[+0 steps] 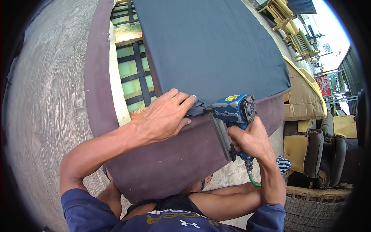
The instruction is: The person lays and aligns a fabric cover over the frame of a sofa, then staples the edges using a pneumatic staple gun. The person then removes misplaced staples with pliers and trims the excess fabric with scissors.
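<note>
My right hand (253, 137) is wrapped around the handle of a blue pneumatic staple gun (234, 109). The gun's nose meets the folded edge of a dark blue-grey fabric (212, 46) spread over the underside of a sofa-like frame. Just left of the nose, my left hand (166, 114) pinches and presses the bunched fabric corner, its fingertips partly hidden by the fold. Maroon upholstery (166, 166) covers the side of the frame nearest me. From the gun's base hangs a green air hose (253, 180).
Black webbing straps (137, 58) and a wooden slat (128, 34) show in the frame's uncovered strip. Concrete floor (50, 96) lies to the left. At right stand a cardboard-covered piece (303, 91), torn dark seats (315, 152) and a tire (320, 208).
</note>
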The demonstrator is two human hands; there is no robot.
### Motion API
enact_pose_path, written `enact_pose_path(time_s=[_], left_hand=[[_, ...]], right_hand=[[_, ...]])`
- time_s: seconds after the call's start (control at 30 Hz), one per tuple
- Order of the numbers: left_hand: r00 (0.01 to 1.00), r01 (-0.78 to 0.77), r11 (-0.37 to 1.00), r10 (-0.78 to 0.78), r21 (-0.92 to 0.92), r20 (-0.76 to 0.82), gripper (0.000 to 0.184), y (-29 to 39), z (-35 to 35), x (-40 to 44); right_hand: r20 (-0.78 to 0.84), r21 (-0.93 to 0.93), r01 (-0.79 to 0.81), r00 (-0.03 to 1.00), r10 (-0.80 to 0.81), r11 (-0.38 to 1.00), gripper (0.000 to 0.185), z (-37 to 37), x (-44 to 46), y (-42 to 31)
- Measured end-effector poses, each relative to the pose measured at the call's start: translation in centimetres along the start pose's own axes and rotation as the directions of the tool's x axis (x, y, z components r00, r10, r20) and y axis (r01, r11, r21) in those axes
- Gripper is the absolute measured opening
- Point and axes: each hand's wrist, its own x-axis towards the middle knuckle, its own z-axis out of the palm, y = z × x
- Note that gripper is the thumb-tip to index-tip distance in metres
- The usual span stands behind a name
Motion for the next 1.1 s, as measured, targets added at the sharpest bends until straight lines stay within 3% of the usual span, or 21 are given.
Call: enact_pose_path(time_s=[0.07, 0.2, 0.4, 0.5, 0.57, 0.6, 0.67, 0.77, 0.83, 0.9, 0.93, 0.97, 1.0, 1.07, 1.1], left_hand=[[0.983, -0.180, 0.955, 0.165, 0.237, 0.085, 0.024, -1.1, 1.5, 0.3], [0.970, -0.242, 0.929, 0.220, 0.280, 0.109, 0.022, -1.8, 2.0, 0.1], [0.932, -0.339, 0.856, 0.362, 0.390, 0.016, 0.019, -1.8, 1.9, 0.1], [0.946, -0.319, 0.872, 0.317, 0.371, 0.069, 0.019, -1.3, 1.8, 0.6], [0.982, -0.178, 0.941, 0.150, 0.287, 0.118, 0.023, -0.2, 1.3, 1.7], [0.982, -0.176, 0.941, 0.149, 0.289, 0.116, 0.023, 0.2, 1.0, 2.4], [0.925, -0.063, 0.982, -0.009, 0.178, 0.379, 0.027, 0.4, 0.3, 4.1], [0.923, 0.067, 0.998, -0.066, 0.013, 0.380, 0.028, 0.0, -0.4, 5.6], [0.949, -0.009, 0.999, -0.005, 0.042, 0.316, 0.026, -0.3, -0.7, 5.4], [0.964, -0.078, 0.994, 0.056, 0.074, 0.260, 0.024, -0.5, -1.4, 5.1], [0.945, -0.020, 0.998, -0.002, 0.064, 0.327, 0.022, -0.6, -2.1, 5.2], [0.917, 0.039, 0.997, -0.060, 0.059, 0.394, 0.020, -0.4, -2.7, 5.4], [0.916, 0.035, 0.998, -0.056, 0.059, 0.398, 0.020, -0.1, -3.3, 5.7], [0.843, 0.279, 0.960, -0.250, 0.009, 0.476, 0.018, 0.3, -4.2, 6.2], [0.871, 0.241, 0.970, -0.213, -0.007, 0.443, 0.016, 0.0, -4.0, 5.9]], right_hand=[[-0.035, 0.044, -0.006, 0.999, 0.008, 0.999, 0.020, -0.4, -0.4, -0.5], [-0.046, 0.039, -0.025, 0.999, 0.026, 0.999, 0.016, -0.8, -1.2, -0.6], [-0.065, 0.037, -0.014, 0.998, 0.017, 0.999, 0.017, -1.3, -1.5, -0.3], [-0.066, 0.013, 0.003, 0.998, -0.002, 1.000, 0.018, -1.4, -1.2, 0.5], [-0.064, 0.010, -0.022, 0.998, 0.023, 1.000, 0.018, -1.5, -1.3, 0.3], [-0.064, 0.004, -0.042, 0.997, 0.042, 0.999, 0.018, -1.5, -1.3, 0.1], [-0.064, 0.025, -0.020, 0.998, 0.021, 0.999, 0.018, -1.5, -1.5, -0.2], [-0.044, 0.044, -0.026, 0.999, 0.028, 0.999, 0.011, -1.9, -1.8, 0.3], [-0.019, 0.041, -0.051, 0.998, 0.052, 0.998, 0.013, -2.3, -1.9, 0.9], [0.147, 0.067, -0.037, 0.989, 0.027, 0.997, 0.016, -2.5, -2.0, 1.6], [0.143, 0.070, -0.039, 0.989, 0.029, 0.997, 0.016, -2.3, -1.9, 2.0], [0.312, 0.094, -0.081, 0.949, 0.048, 0.992, 0.010, -1.8, -1.5, 2.7], [0.473, 0.112, -0.127, 0.879, 0.059, 0.986, 0.011, -1.0, -1.2, 3.5], [0.692, 0.199, -0.232, 0.722, 0.031, 0.952, 0.016, 1.7, -0.1, 5.1], [0.759, 0.210, -0.259, 0.651, 0.010, 0.943, 0.020, 3.5, 0.5, 6.7]])
